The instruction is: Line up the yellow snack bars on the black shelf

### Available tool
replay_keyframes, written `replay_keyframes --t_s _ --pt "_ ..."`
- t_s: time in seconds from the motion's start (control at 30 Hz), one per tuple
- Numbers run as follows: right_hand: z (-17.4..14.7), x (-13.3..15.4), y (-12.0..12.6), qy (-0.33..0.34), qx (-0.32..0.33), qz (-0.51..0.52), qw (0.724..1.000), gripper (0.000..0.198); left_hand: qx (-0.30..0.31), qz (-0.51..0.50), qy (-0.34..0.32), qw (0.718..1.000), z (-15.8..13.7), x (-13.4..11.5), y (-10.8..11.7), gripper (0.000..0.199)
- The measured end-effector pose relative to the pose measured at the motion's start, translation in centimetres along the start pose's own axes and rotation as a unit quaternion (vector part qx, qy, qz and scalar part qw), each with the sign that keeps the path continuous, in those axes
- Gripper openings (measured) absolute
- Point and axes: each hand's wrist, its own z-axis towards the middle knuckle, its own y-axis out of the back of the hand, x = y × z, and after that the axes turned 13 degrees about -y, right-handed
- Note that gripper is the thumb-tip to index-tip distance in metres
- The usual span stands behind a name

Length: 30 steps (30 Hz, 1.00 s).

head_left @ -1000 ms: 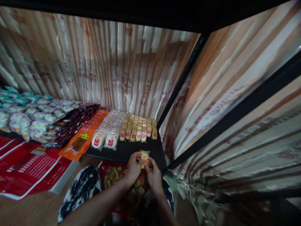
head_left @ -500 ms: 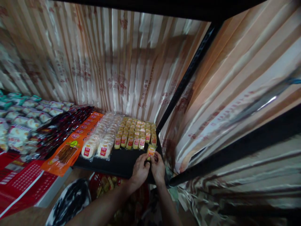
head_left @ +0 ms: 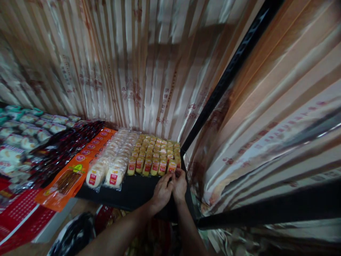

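Both my hands meet at the front right of the yellow snack rows. My left hand (head_left: 162,192) has its fingers closed at the lower left of a small yellow wrapped snack cake (head_left: 172,166) with a red label. My right hand (head_left: 179,185) closes on its lower right side. The cake stands upright at the right end of the front row, level with the neighbouring yellow packs (head_left: 155,167). My fingers hide its lower part. Two rows of round white packaged cakes (head_left: 114,176) stand left of the yellow ones.
Left lie an orange snack bag (head_left: 65,183), dark shiny packets (head_left: 66,149) and white packets (head_left: 13,156). A black post (head_left: 210,106) rises by the right corner of the black shelf (head_left: 133,192). Striped printed sheeting (head_left: 128,71) hangs behind. A red crate (head_left: 21,217) is at lower left.
Both hands have moved forward with the yellow cake, from in front of the rows to the right end of the front row. The view has shifted slightly.
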Motion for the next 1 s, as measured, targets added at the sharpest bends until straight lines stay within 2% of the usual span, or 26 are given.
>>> replay_keyframes --t_s 0.17,0.4,0.5,0.63,0.87,1.0 --pt "0.5 -0.4 -0.6 0.011 0.029 0.005 1.000 0.032 0.004 -0.012 0.022 1.000 0.2 0.4 -0.1 0.045" --pt "0.1 -1.5 -1.5 0.066 0.010 0.067 0.996 0.040 -0.005 -0.029 0.021 0.999 0.3 0.2 0.2 0.043" --pt "0.0 -1.7 -1.6 0.096 -0.016 0.042 0.994 0.036 -0.010 -0.035 0.028 0.999 0.4 0.1 0.3 0.042" --pt "0.0 -1.8 -1.6 0.116 -0.011 0.002 0.993 0.032 -0.011 -0.049 0.041 0.998 0.4 0.3 0.0 0.041" --pt "0.1 -2.0 -1.5 0.142 0.016 -0.025 0.989 0.027 -0.009 -0.022 0.000 1.000 -0.1 0.7 -0.4 0.040" --pt "-0.3 -1.4 -1.1 0.143 0.002 -0.041 0.989 0.027 -0.025 -0.015 -0.022 0.999 -1.0 0.6 0.0 0.037"
